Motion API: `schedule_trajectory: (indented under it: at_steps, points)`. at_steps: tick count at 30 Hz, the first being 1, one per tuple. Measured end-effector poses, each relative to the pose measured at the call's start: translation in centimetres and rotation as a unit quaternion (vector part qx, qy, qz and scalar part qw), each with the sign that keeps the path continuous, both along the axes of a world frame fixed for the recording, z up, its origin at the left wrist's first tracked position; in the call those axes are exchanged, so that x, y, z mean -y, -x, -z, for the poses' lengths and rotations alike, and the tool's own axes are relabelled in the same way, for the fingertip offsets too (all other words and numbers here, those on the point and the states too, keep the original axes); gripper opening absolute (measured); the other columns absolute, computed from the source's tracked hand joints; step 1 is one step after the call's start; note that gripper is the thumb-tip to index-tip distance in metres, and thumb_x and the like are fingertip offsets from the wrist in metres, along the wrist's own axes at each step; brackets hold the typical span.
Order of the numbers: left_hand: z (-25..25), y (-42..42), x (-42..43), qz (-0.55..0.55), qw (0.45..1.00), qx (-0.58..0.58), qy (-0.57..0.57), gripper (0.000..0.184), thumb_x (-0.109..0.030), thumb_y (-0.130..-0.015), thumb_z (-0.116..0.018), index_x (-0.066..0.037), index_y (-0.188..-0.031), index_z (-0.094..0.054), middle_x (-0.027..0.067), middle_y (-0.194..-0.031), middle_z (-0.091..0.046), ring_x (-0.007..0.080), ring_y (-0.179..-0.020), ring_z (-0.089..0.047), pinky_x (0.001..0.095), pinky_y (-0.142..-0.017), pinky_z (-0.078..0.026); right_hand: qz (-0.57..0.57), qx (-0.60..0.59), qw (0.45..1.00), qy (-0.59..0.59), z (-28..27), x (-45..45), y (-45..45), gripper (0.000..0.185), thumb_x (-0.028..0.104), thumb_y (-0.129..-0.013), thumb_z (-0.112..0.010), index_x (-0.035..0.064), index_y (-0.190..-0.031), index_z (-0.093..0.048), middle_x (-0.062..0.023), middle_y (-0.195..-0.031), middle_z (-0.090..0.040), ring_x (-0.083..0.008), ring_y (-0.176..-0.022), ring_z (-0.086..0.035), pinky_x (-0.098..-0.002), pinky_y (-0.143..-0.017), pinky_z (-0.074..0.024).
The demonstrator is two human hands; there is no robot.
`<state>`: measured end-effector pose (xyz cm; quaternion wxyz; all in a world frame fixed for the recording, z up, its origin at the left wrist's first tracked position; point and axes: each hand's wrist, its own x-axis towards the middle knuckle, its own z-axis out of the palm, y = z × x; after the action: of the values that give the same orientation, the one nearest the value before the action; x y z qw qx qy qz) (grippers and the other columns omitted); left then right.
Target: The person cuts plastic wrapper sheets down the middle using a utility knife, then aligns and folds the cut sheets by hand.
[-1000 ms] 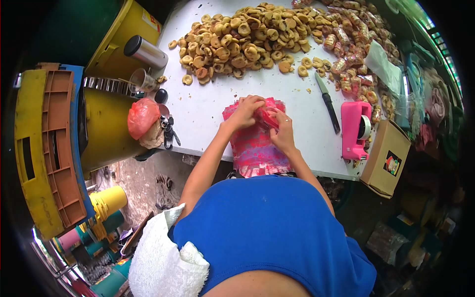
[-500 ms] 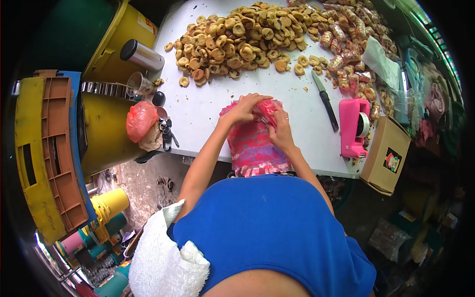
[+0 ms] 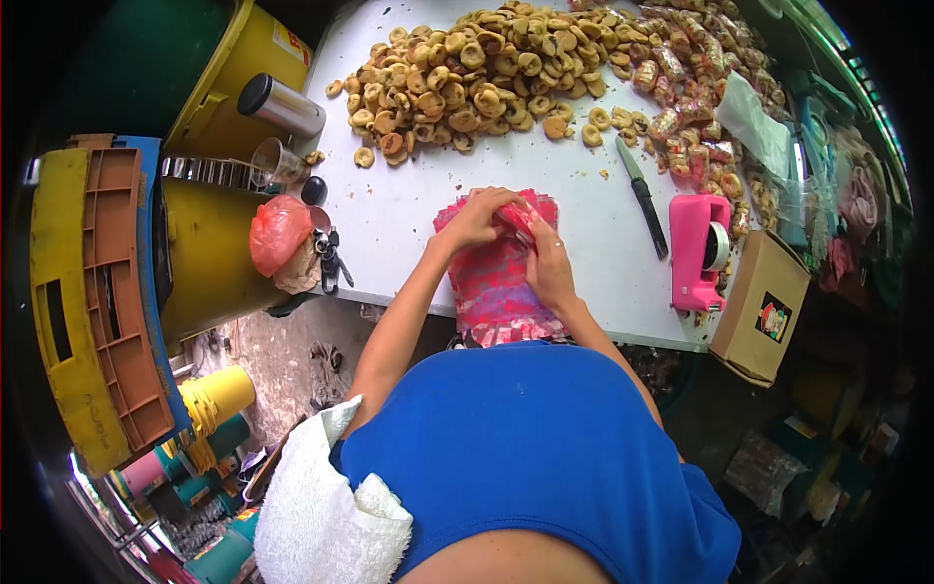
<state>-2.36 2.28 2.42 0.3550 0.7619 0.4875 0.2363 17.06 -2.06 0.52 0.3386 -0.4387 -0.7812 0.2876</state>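
A stack of pink and purple printed plastic bags (image 3: 501, 287) lies at the table's front edge, its lower end close to my blue top. My left hand (image 3: 479, 216) is closed on the far part of the bags, fingers bent over the plastic. Facing it from the right, my right hand (image 3: 550, 258) is closed on the same pink plastic, its fingertips near those of my left hand. The plastic between them is bunched up. Beyond the hands lies a heap of ring-shaped brown pastries (image 3: 467, 83).
Right of my hands are a knife (image 3: 642, 200), a pink tape dispenser (image 3: 693, 255) and a cardboard box (image 3: 762, 310). Wrapped packs (image 3: 696, 49) pile up at the back right. A steel tumbler (image 3: 282, 105), a red plastic bag (image 3: 280, 236) and keys (image 3: 333, 261) stand left.
My hands have shifted slightly on the bags. The fingers of my right hand have moved up and closed over the pink plastic, which is folded differently between the hands.
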Motion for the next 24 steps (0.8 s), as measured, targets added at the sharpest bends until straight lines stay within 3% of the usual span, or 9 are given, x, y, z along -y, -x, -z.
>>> schedule_trajectory:
  at_steps: [4, 10, 12, 15, 17, 18, 20, 22, 24]
  points:
    - [0.6, 0.0, 0.3, -0.023, 0.999, 0.009, -0.021, 0.050, -0.003, -0.064, -0.071, -0.013, -0.111, -0.058, 0.0035, -0.114, -0.060, 0.0225, -0.112, -0.052, 0.0378, -0.098, -0.031, 0.015, -0.011, 1.000, -0.010, -0.2, 0.5, -0.3, 0.043, -0.006, -0.079, -0.052, -0.0016, -0.121, -0.047, -0.0216, -0.120, -0.053, -0.0369, -0.114, -0.049, -0.0433, -0.099, -0.0390]
    - [0.9, 0.0, -0.1, -0.024, 1.000, -0.004, 0.013, 0.050, -0.008, -0.063, -0.076, -0.013, -0.109, -0.058, 0.0030, -0.113, -0.059, 0.0225, -0.112, -0.050, 0.0391, -0.098, -0.030, 0.037, -0.070, 0.992, 0.101, -0.8, -0.6, -0.9, 0.038, -0.004, -0.078, -0.053, 0.0021, -0.116, -0.049, -0.0206, -0.113, -0.057, -0.0343, -0.108, -0.054, -0.0405, -0.093, -0.0428]
    - [0.9, 0.0, -0.3, -0.025, 0.999, -0.005, 0.024, 0.050, -0.008, -0.063, -0.076, -0.013, -0.108, -0.057, 0.0028, -0.112, -0.059, 0.0228, -0.112, -0.050, 0.0396, -0.098, -0.030, 0.047, -0.152, 0.960, 0.229, -1.1, -1.5, -1.2, 0.031, -0.001, -0.080, -0.053, 0.0029, -0.110, -0.052, -0.0187, -0.101, -0.061, -0.0321, -0.098, -0.059, -0.0389, -0.087, -0.0452]
    - [0.6, -0.1, -0.4, -0.022, 0.999, -0.007, 0.041, 0.049, -0.009, -0.063, -0.077, -0.013, -0.107, -0.057, 0.0027, -0.111, -0.059, 0.0233, -0.112, -0.049, 0.0403, -0.099, -0.029, 0.026, -0.148, 0.958, 0.244, -2.1, -3.9, -3.2, 0.025, 0.002, -0.081, -0.054, 0.0029, -0.106, -0.055, -0.0167, -0.091, -0.062, -0.0300, -0.087, -0.062, -0.0383, -0.081, -0.0469]
    - [0.4, -0.1, -0.4, -0.019, 0.999, -0.006, 0.046, 0.048, -0.008, -0.062, -0.077, -0.013, -0.106, -0.057, 0.0027, -0.111, -0.059, 0.0236, -0.112, -0.049, 0.0404, -0.099, -0.028, 0.146, 0.022, 0.988, -0.034, -0.8, -5.7, -5.7, 0.024, 0.006, -0.079, -0.058, 0.0027, -0.103, -0.056, -0.0154, -0.100, -0.060, -0.0310, -0.098, -0.056, -0.0404, -0.089, -0.0415]
    - [0.4, -0.2, -0.4, -0.021, 0.999, -0.003, 0.046, 0.048, -0.008, -0.062, -0.077, -0.013, -0.106, -0.057, 0.0026, -0.110, -0.059, 0.0236, -0.112, -0.049, 0.0403, -0.099, -0.028, 0.210, 0.087, 0.971, -0.070, -1.1, -6.8, -7.2, 0.030, 0.005, -0.077, -0.059, 0.0030, -0.107, -0.054, -0.0148, -0.106, -0.058, -0.0308, -0.104, -0.052, -0.0415, -0.092, -0.0377]
    - [0.6, -0.1, -0.1, -0.024, 0.999, 0.002, 0.047, 0.048, -0.007, -0.062, -0.077, -0.013, -0.106, -0.057, 0.0026, -0.109, -0.059, 0.0235, -0.111, -0.049, 0.0402, -0.100, -0.028, 0.332, 0.247, 0.908, -0.064, -2.1, -8.1, -9.5, 0.041, 0.004, -0.076, -0.055, 0.0046, -0.116, -0.050, -0.0150, -0.113, -0.054, -0.0325, -0.102, -0.052, -0.0445, -0.090, -0.0373]
    - [0.8, -0.3, -0.1, -0.034, 0.999, 0.008, 0.034, 0.048, -0.005, -0.062, -0.075, -0.013, -0.106, -0.056, 0.0025, -0.110, -0.059, 0.0230, -0.112, -0.049, 0.0401, -0.100, -0.027, 0.337, 0.355, 0.872, -0.018, -0.5, -9.1, -11.8, 0.043, 0.006, -0.076, -0.054, 0.0039, -0.119, -0.048, -0.0155, -0.112, -0.053, -0.0352, -0.098, -0.053, -0.0461, -0.087, -0.0391]
    - [0.7, -0.1, 0.0, -0.031, 0.999, 0.007, 0.039, 0.048, -0.003, -0.063, -0.073, -0.013, -0.106, -0.056, 0.0024, -0.111, -0.058, 0.0226, -0.113, -0.049, 0.0398, -0.100, -0.027, 0.292, 0.392, 0.872, 0.016, 0.2, -9.9, -13.2, 0.044, 0.006, -0.077, -0.054, 0.0037, -0.121, -0.047, -0.0169, -0.110, -0.052, -0.0360, -0.096, -0.054, -0.0460, -0.084, -0.0409]
